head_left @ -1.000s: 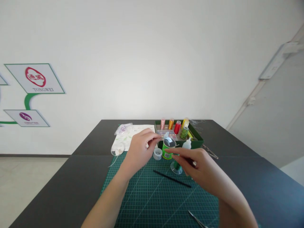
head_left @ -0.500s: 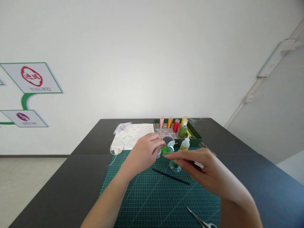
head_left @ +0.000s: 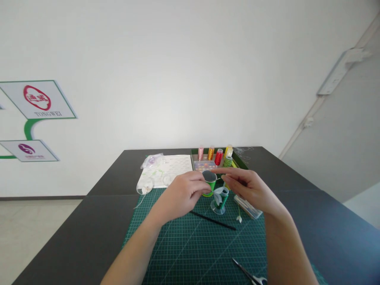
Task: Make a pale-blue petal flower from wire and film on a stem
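Observation:
My left hand (head_left: 190,192) is closed, its thumb and fingers pinching a small pale, petal-like piece (head_left: 219,194). Just beyond the pinch stands a green cup (head_left: 211,182) with a dark inside. My right hand (head_left: 249,186) reaches across from the right, index finger stretched over the cup's rim and thumb lower and apart. A thin pale stem shows near that thumb; whether the thumb touches it I cannot tell. Below the petal piece, a spool of green thread (head_left: 219,206) stands on the cutting mat (head_left: 184,245).
Thread spools (head_left: 219,157) and a bead box (head_left: 204,166) sit in a green tray (head_left: 244,163) at the back. A black stick (head_left: 213,220), scissors (head_left: 247,273), a clear case (head_left: 248,206) and a small white flower (head_left: 239,218) lie on the mat. White paper (head_left: 175,164) is back left.
My right hand has moved up and away, its index finger now over the cup. My left hand has shifted slightly right and down with the petal piece. The clear case and white flower are uncovered.

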A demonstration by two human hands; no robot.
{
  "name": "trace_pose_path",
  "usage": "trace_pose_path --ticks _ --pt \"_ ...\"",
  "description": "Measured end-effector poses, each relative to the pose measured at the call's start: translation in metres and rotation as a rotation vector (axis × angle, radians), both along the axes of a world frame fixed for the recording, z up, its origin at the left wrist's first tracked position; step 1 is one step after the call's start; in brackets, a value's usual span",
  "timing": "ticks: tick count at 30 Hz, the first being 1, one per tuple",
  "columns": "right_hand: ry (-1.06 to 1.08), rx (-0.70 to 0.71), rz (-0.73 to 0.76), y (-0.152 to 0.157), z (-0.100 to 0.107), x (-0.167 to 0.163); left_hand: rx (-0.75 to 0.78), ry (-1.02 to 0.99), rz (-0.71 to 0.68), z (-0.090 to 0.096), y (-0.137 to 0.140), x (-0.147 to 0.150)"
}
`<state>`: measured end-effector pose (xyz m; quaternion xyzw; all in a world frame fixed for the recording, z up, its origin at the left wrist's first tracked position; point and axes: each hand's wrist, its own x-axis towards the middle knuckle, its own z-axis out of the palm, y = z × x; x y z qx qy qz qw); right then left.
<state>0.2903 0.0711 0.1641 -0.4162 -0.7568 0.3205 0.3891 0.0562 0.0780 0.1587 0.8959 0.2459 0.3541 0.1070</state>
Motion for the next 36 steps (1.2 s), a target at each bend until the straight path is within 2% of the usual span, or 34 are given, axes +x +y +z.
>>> trace_pose_path --ticks 8,17,27,36 --pt "-0.018 -0.131 0.068 0.011 -0.008 -0.004 0.026 -0.115 0.037 0.002 0.001 -0.001" --pt "-0.042 -0.256 0.254 0.014 -0.015 -0.011 0.075 -0.281 0.2 0.003 0.006 -0.005" --pt "-0.114 -0.318 0.325 0.003 -0.009 -0.01 0.152 -0.308 0.299 0.0 0.014 -0.009" --pt "-0.21 -0.322 0.409 -0.011 -0.001 -0.005 0.224 -0.203 0.274 -0.01 0.017 -0.001"
